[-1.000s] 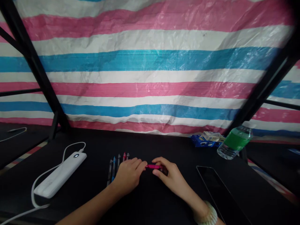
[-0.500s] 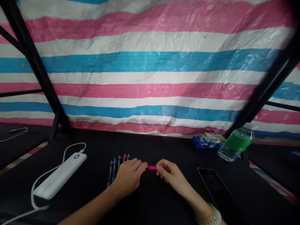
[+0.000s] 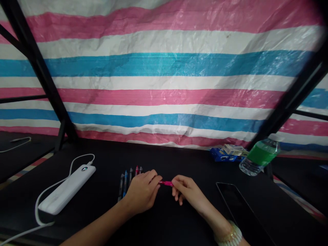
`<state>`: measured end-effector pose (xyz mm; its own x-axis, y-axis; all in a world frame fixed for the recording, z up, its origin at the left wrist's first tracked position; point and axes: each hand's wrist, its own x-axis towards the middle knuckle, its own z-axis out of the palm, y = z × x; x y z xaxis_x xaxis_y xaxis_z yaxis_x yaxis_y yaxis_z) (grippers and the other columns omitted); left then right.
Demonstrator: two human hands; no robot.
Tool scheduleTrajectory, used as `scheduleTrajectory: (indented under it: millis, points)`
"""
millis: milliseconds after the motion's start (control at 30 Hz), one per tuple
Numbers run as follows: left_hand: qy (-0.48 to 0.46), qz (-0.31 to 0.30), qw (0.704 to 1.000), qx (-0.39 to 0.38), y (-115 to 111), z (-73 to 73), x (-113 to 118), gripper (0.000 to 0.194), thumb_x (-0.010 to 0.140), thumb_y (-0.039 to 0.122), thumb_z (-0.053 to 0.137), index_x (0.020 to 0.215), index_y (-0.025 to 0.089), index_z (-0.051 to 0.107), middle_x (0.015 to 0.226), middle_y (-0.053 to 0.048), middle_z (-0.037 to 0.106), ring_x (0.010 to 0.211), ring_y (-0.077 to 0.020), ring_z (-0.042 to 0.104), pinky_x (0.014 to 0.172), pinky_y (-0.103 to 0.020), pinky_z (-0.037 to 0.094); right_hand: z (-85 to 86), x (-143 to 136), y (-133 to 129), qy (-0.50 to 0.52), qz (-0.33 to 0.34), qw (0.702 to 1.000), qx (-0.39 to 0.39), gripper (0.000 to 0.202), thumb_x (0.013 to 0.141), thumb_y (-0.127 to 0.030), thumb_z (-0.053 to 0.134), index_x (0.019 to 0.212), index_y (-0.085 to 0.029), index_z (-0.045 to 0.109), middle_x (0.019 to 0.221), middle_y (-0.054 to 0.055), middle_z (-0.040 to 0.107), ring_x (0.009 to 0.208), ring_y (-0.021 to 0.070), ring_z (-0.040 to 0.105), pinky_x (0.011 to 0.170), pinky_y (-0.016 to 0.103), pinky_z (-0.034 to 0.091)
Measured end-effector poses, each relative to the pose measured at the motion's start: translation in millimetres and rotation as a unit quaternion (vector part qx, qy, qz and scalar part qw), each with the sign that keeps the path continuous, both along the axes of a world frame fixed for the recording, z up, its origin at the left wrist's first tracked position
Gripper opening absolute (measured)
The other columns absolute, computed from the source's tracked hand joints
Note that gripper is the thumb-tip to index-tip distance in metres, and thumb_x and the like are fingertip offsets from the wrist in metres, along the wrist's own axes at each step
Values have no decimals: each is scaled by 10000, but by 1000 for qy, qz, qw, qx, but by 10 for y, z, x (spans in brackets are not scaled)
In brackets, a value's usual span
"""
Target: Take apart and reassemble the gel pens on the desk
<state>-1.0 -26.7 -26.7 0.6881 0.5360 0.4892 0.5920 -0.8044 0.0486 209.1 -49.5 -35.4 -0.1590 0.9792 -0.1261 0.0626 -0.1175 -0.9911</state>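
A pink pen [image 3: 167, 183] lies level between my two hands, above the black table [image 3: 164, 225]. My left hand [image 3: 143, 189] is closed round the pen's left part and hides it. The pen's right end is pinched between the thumb and forefinger of my right hand [image 3: 188, 191], whose other fingers curl below. Beside my left hand several pens stand in a row on the table, among them a blue pen [image 3: 125, 182] and a red-tipped pen [image 3: 137, 169]; my left hand covers the lower parts of some.
On the left lies a white power bank [image 3: 68, 189] with a white cable [image 3: 38, 201]. A black phone [image 3: 241, 205] is at the right. Farther back are blue boxes [image 3: 221, 154] and a green-labelled bottle [image 3: 260, 155]. A striped sheet [image 3: 164, 95] hangs behind the table.
More of the pen's thin red part shows between my hands. My right hand's lower fingers have spread slightly downward. The view has shifted a little.
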Motion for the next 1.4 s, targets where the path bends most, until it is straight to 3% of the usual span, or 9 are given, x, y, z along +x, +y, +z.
scheduleTrajectory:
  millis: [133,267,400,733,1400]
  points:
    - [16,35,998,-50,42,7,-29,334,891,118,402,1198,209,498,1097,-72,578,774,-183,606,673,-314,496,5,36,19,30,-57,998,8,306,670,-372,732,824,-160,574,611,-29,597,508,107,555,381,180,416]
    - [-29,61,994,-83,106,20,-66,255,892,92,381,1078,214,505,1022,-38,594,805,-176,603,726,-306,477,31,57,28,78,-105,991,-11,194,652,-276,689,761,-166,573,552,-51,540,468,89,485,369,181,371]
    - [-68,62,992,-90,130,62,-95,178,892,104,397,958,216,518,957,-23,597,812,-181,581,742,-315,447,31,57,36,108,-141,984,-20,132,630,-245,646,707,-169,571,512,-43,526,445,91,450,365,193,335]
    - [-147,68,983,-92,160,99,-146,178,868,85,444,944,215,539,938,-23,610,810,-195,534,764,-343,414,40,130,62,209,-208,955,-26,115,576,-207,631,634,-184,534,455,-60,463,407,70,357,364,191,235]
    - [-176,51,977,-106,134,92,-122,178,802,79,491,905,212,548,846,-8,629,705,-166,555,730,-340,429,61,119,43,187,-202,961,24,72,587,-207,599,624,-189,540,462,-61,429,422,79,339,378,203,252]
